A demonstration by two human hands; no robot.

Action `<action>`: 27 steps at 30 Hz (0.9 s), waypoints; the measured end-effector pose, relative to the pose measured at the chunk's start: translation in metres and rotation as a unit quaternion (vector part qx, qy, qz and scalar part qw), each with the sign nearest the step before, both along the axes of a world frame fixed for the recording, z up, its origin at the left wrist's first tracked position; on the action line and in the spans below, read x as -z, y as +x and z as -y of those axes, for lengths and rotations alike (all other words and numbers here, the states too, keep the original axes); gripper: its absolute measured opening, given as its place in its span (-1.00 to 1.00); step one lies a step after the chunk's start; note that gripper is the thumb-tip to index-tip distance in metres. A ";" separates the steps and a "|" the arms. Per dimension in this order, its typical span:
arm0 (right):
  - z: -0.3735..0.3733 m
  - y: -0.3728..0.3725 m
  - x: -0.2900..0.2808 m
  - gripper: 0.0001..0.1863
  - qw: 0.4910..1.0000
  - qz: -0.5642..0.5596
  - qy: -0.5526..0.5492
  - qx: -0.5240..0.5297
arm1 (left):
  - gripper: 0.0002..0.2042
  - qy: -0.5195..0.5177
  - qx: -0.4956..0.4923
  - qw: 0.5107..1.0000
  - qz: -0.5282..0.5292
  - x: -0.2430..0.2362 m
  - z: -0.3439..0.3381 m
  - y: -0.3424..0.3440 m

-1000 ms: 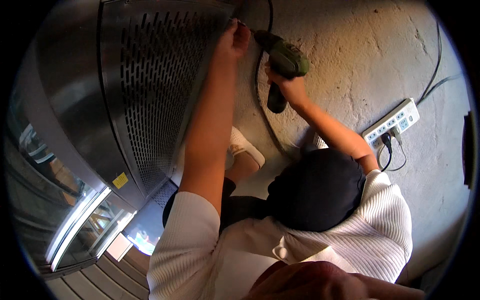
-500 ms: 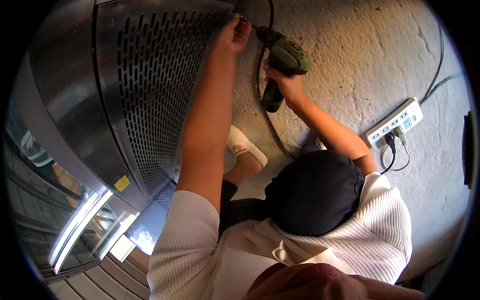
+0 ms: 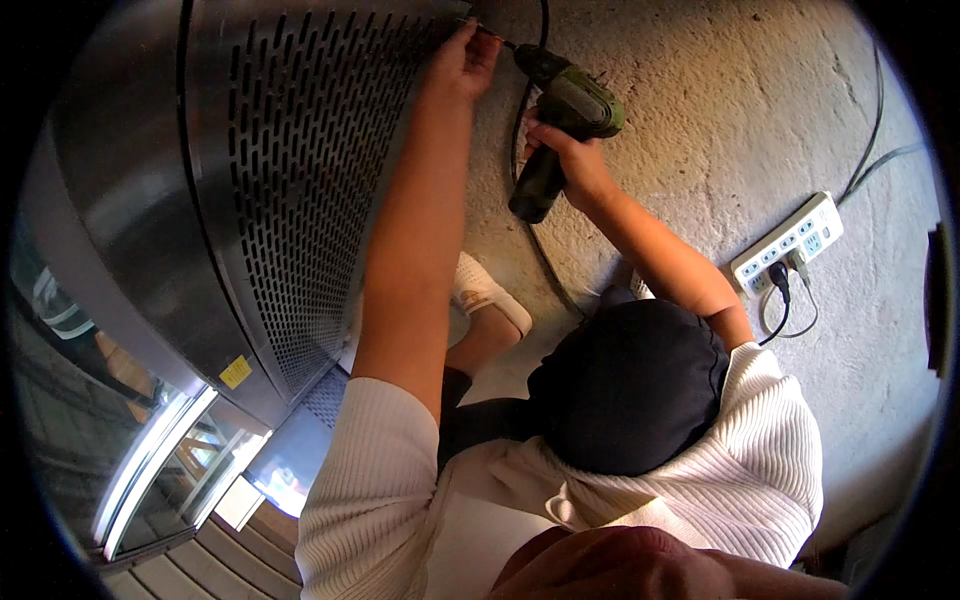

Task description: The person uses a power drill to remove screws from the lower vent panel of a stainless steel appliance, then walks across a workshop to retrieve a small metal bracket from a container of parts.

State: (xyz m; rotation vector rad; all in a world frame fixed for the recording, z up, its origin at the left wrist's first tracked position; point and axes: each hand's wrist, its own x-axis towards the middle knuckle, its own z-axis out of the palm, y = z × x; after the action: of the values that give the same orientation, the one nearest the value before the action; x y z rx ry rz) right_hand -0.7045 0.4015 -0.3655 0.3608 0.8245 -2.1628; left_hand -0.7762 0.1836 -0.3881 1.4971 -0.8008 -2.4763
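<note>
At twelve o'clock, the left hand (image 3: 464, 68), its hold unclear, sits beside the bit (image 3: 506, 43); towards one, the right hand (image 3: 570, 160) grasps the drill (image 3: 582, 104); tilting could jab the left hand.

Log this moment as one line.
right hand: grips green power drill | left hand: near drill bit, beside slotted metal panel

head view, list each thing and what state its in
right hand, closed around the drill
left hand, curled by the drill's tip
drill, gripped; running or stopped, cannot tell
power strip, on the floor, two plugs in
black cable, lying along the floor
slipper, worn
</note>
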 end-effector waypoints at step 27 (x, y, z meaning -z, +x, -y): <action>0.003 0.000 -0.004 -0.87 0.999 -0.008 0.036 -0.002 | -0.84 0.044 0.198 0.975 -0.093 0.049 0.058 0.005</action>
State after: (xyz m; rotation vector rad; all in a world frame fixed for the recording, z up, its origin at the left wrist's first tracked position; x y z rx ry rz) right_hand -0.7045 0.3984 -0.3616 0.3794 0.9124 -2.1397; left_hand -0.7712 0.1257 -0.4366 1.1977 -1.0537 -2.9197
